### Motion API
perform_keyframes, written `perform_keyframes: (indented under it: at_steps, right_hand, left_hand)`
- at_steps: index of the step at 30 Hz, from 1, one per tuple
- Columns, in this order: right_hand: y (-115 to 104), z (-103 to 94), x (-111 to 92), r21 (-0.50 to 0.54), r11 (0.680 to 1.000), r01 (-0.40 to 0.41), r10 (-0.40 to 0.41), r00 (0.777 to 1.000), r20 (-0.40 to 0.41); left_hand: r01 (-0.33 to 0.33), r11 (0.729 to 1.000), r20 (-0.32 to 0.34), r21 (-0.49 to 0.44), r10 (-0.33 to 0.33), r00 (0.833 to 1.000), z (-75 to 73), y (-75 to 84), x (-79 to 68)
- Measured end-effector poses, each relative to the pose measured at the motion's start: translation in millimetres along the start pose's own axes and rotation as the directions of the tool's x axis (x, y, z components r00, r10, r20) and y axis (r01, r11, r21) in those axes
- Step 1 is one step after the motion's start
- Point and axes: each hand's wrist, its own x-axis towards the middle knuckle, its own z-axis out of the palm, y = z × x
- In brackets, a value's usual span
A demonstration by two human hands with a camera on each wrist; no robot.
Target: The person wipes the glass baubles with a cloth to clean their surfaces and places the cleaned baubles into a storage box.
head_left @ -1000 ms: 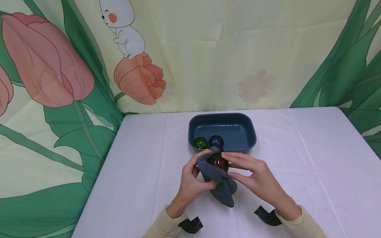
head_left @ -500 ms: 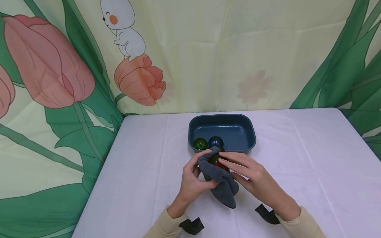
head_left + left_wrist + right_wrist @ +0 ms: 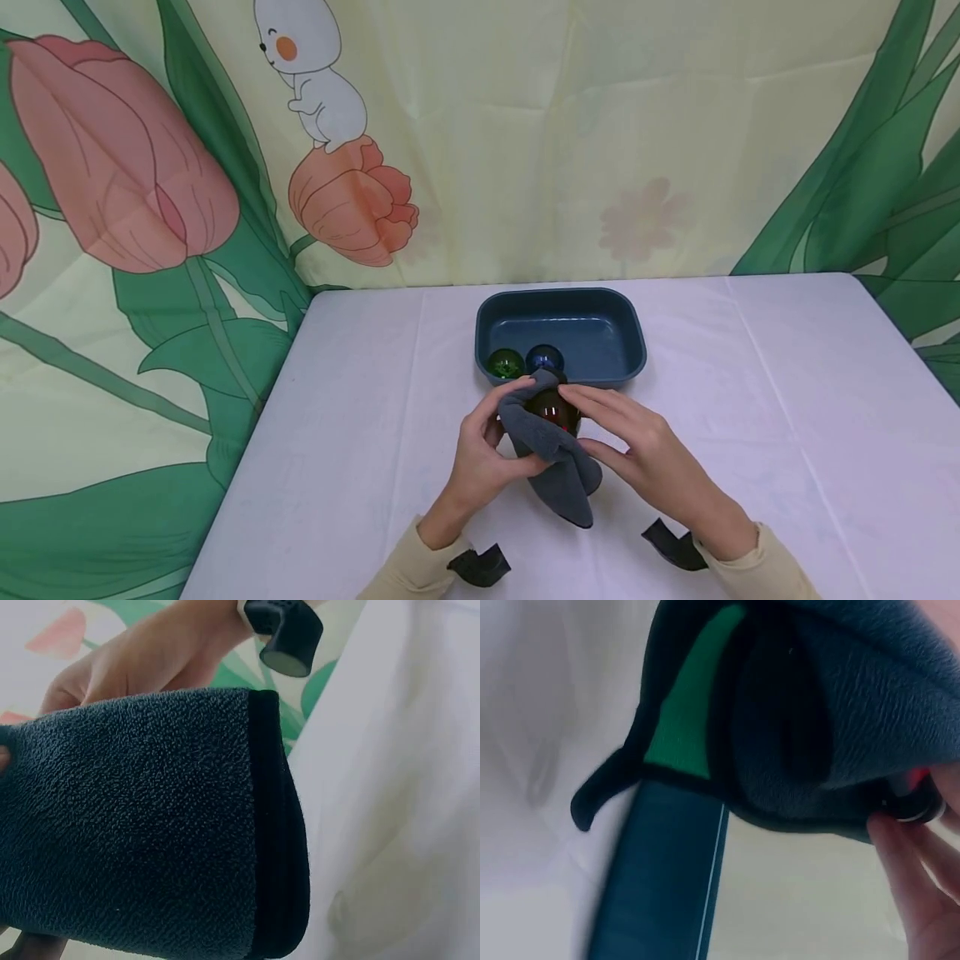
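A dark red, shiny ball (image 3: 553,408) sits in the folds of a dark grey-blue towel (image 3: 561,490), just in front of the tray. My left hand (image 3: 482,460) grips the towel around the ball's left side, thumb below and fingers above. From the right, my right hand (image 3: 651,450) holds the ball, fingertips at its top and thumb low on its side. The towel's thick folded end (image 3: 150,825) fills much of the left wrist view. In the right wrist view, a green patch (image 3: 690,712) shows inside the towel's dark border; the ball is mostly hidden there.
Behind the hands stands a dark blue tray (image 3: 636,354). A green ball (image 3: 506,363) and a blue ball (image 3: 544,357) lie at its near left. Black pieces (image 3: 480,566) are worn at both wrists. A printed curtain (image 3: 525,167) hangs behind the white table (image 3: 360,400).
The right hand's fingers slid over the red ball, covering more of it, then drew back to its upper right edge. Left hand and towel stay nearly still.
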Motion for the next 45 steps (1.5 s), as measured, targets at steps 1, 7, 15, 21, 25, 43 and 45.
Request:
perform_keyframes:
  at_steps: [1, 7, 15, 21, 25, 43, 45]
  right_hand:
    - [-0.6, 0.4, -0.3, 0.009, 1.000, -0.018, 0.018, 1.000, 0.000]
    - [-2.9, 0.4, 1.3, -0.024, 1.000, -0.014, 0.014, 1.000, 0.001]
    - [1.8, 1.9, 4.8, -0.133, 0.961, 0.241, -0.249, 0.967, -0.044]
    - [2.7, 3.9, 4.8, -0.128, 0.955, 0.269, -0.276, 0.960, -0.039]
    - [1.5, 3.3, 4.5, -0.109, 0.964, 0.242, -0.246, 0.969, -0.027]
    - [3.4, -0.4, 5.8, 0.032, 0.999, 0.011, -0.012, 1.000, 0.023]
    - [6.1, 0.4, 5.6, 0.007, 0.997, 0.072, -0.072, 0.997, 0.039]
  left_hand:
    - [-0.007, 1.000, 0.002, 0.002, 0.007, 1.000, -0.4, -0.2, 0.1]
    - [-0.013, 1.000, -0.004, 0.005, 0.013, 1.000, -1.3, 0.7, 1.2]
    - [-0.010, 1.000, -0.013, -0.010, 0.010, 1.000, -3.6, -1.5, 1.0]
    - [0.040, 0.999, -0.027, -0.027, -0.041, 0.999, -2.8, 1.8, -0.8]
    - [0.052, 0.998, -0.026, -0.026, -0.052, 0.998, -2.5, 3.0, -1.0]
    - [0.121, 0.991, -0.032, -0.065, -0.123, 0.992, -2.5, -2.3, -0.8]
    - [0.130, 0.989, -0.036, -0.070, -0.133, 0.991, -2.8, -2.9, -1.0]
